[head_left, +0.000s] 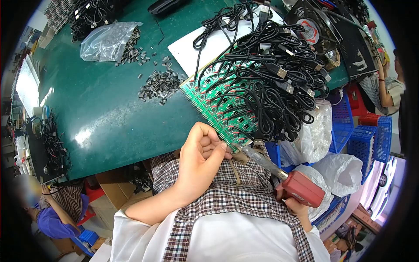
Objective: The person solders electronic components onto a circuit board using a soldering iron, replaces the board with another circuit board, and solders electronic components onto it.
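Observation:
My right hand (296, 206) grips the red handle of a soldering gun (303, 188). Its metal barrel points up and left, and the tip is close to the near corner of a green circuit board panel (218, 102). At that same corner my left hand (201, 150) is closed, thumb and forefinger pinched together; whatever lies between them is too small to make out. Small pins line the panel's left edge. Coiled black USB cables (279, 94) are spread over its right part, with red and black wire ends on the boards.
Small black pin parts (161, 85) lie heaped on the green table (118, 118), beside a clear plastic bag (109, 41). A fan (307, 30) stands at the back right. Blue baskets (366, 139) and plastic bags (338, 170) are at the right. Other people sit at both sides.

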Motion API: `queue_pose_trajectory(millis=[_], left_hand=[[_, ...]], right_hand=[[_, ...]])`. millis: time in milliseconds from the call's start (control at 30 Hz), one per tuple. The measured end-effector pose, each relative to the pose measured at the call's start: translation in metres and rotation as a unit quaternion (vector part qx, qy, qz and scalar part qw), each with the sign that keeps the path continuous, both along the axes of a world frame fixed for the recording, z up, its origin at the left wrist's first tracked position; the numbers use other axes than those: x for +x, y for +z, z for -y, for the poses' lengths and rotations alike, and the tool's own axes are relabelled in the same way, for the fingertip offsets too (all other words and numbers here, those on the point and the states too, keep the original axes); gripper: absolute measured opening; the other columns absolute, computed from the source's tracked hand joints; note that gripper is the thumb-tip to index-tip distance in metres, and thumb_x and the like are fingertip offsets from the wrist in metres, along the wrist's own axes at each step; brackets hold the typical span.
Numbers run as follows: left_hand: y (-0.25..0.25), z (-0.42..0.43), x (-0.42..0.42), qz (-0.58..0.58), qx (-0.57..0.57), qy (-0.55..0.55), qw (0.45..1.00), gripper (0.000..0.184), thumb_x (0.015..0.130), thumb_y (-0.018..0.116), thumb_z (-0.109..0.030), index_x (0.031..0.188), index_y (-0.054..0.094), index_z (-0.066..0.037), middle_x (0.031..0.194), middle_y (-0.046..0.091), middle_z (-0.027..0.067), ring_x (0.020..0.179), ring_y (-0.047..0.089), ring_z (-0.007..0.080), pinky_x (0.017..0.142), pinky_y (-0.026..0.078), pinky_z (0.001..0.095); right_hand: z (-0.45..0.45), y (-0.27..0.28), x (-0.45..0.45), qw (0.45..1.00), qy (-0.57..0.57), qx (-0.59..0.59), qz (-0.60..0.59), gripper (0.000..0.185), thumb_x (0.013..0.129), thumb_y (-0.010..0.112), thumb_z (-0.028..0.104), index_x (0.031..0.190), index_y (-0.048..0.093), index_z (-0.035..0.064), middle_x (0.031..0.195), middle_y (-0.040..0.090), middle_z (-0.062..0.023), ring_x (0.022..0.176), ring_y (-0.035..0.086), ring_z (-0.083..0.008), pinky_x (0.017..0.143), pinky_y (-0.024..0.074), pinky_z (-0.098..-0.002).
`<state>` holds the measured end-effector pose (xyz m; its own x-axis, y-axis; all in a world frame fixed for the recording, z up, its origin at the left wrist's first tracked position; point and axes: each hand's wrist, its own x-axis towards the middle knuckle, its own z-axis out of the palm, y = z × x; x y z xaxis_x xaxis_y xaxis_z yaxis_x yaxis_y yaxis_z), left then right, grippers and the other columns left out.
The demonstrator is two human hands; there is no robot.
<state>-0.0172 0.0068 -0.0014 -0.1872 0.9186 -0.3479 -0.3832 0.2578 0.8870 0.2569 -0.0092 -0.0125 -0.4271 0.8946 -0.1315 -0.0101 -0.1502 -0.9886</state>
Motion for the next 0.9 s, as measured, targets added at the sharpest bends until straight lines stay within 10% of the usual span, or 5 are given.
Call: queue_pose_trajectory(millis=[167,367,600,900], left_hand=[[0.002,0.001,-0.012,-0.046,-0.008,-0.003,0.999,0.019,0.082,0.050,0.005,0.095,0.038,-0.003,0.081,0.054,0.0075,0.071,0.056,0.0124,0.060,0.049,0.0244],[-0.003,-0.011,-0.079,-0.566,-0.013,0.105,0.818,0.026,0.072,0.064,0.003,0.095,0.053,0.001,0.077,0.052,0.0033,0.055,0.043,0.0050,0.051,0.036,0.0181],[-0.001,-0.025,-0.090,-0.594,-0.028,0.039,0.803,0.013,0.071,0.061,0.000,0.083,0.057,0.003,0.075,0.055,0.0120,0.061,0.055,0.0214,0.060,0.044,0.0329],[0.003,-0.013,-0.103,-0.569,-0.006,0.029,0.822,0.014,0.075,0.055,0.003,0.088,0.060,0.004,0.077,0.059,0.0138,0.065,0.059,0.0197,0.063,0.047,0.0292]], right_hand=[[0.002,-0.004,0.003,0.999,0.021,0.022,-0.021,0.068,0.071,0.072,0.012,0.126,0.035,-0.0043,0.081,0.063,-0.0182,0.063,0.062,-0.0209,0.055,0.0495,-0.0276],[0.000,0.007,-0.012,0.994,-0.045,-0.094,-0.021,0.058,0.064,0.077,0.027,0.101,0.051,-0.0096,0.073,0.061,-0.0108,0.056,0.057,-0.0140,0.050,0.0440,-0.0216],[-0.001,0.012,-0.018,0.993,-0.075,-0.090,-0.009,0.054,0.062,0.078,0.032,0.088,0.055,-0.0093,0.071,0.060,-0.0095,0.055,0.056,-0.0122,0.048,0.0420,-0.0200],[-0.001,0.011,-0.019,0.993,-0.079,-0.088,-0.028,0.056,0.063,0.078,0.027,0.094,0.053,-0.0124,0.072,0.060,-0.0103,0.055,0.056,-0.0124,0.049,0.0432,-0.0207]])
